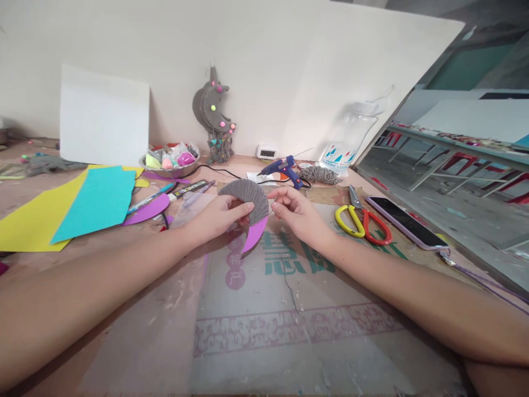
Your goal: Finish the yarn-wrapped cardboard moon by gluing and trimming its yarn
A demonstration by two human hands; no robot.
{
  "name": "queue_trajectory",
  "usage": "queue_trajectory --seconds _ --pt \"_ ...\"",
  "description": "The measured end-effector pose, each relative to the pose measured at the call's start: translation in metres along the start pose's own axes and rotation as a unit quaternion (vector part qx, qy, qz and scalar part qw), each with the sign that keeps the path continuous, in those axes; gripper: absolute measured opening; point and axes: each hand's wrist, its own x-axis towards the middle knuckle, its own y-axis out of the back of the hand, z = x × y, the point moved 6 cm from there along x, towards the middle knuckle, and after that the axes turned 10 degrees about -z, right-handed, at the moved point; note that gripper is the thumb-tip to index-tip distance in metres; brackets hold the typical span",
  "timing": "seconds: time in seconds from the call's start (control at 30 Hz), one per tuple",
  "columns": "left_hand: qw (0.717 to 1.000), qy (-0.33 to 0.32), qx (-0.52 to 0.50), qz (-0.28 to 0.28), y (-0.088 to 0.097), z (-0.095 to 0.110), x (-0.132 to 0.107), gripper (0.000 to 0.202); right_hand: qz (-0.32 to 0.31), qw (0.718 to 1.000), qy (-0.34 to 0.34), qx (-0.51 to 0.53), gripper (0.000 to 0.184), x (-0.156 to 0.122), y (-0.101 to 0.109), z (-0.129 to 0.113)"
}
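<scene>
My left hand (225,216) pinches a purple crescent shape (248,205) that is mostly wrapped in grey yarn, with a bare purple tip pointing down. My right hand (294,209) is closed at the crescent's right edge, fingers pinched on the grey yarn there. Both hands hold the piece just above a flattened cardboard sheet (289,309) with green print.
Yellow-and-red scissors (359,220) and a phone (407,223) lie to the right. A blue glue gun (283,169), a ball of grey yarn (320,175) and a plastic jar (349,138) sit behind. Left: teal foam sheet (97,201), yellow foam sheet (28,220), pens (173,192), a bowl (169,161). A finished grey moon ornament (212,113) leans on the wall.
</scene>
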Motion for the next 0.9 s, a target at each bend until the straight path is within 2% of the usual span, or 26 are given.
queue_trajectory --seconds 0.2,0.33,0.4,0.47,0.63,0.7,0.8,0.9 --pt "0.999 0.004 -0.035 0.0 -0.001 -0.006 0.001 0.028 0.012 1.0 0.0 0.014 0.019 0.0 0.003 -0.003" --pt "0.998 -0.003 -0.059 0.02 0.002 -0.013 0.004 0.028 0.146 0.989 0.019 -0.012 0.025 -0.006 0.025 -0.006" --pt "0.998 -0.001 -0.059 0.03 0.004 -0.015 0.005 0.03 0.188 0.981 0.033 -0.015 0.025 -0.01 0.031 -0.007" --pt "0.998 -0.001 -0.057 0.031 0.005 -0.016 0.005 0.031 0.164 0.986 0.036 -0.008 0.024 -0.01 0.026 -0.008" --pt "0.998 -0.016 -0.055 0.023 0.004 -0.011 0.005 0.032 -0.009 0.999 0.003 0.048 0.04 -0.005 -0.006 -0.005" --pt "0.999 -0.018 -0.044 0.024 0.004 -0.009 0.004 0.032 -0.026 0.998 -0.018 0.062 0.037 -0.005 -0.009 -0.002" --pt "0.999 -0.014 -0.032 0.021 0.004 -0.007 0.003 0.032 -0.011 0.998 -0.036 0.059 0.03 -0.004 -0.004 -0.001" --pt "0.999 -0.017 -0.033 0.015 0.003 -0.005 0.003 0.031 -0.039 0.994 -0.027 0.096 0.036 -0.003 -0.007 -0.003"
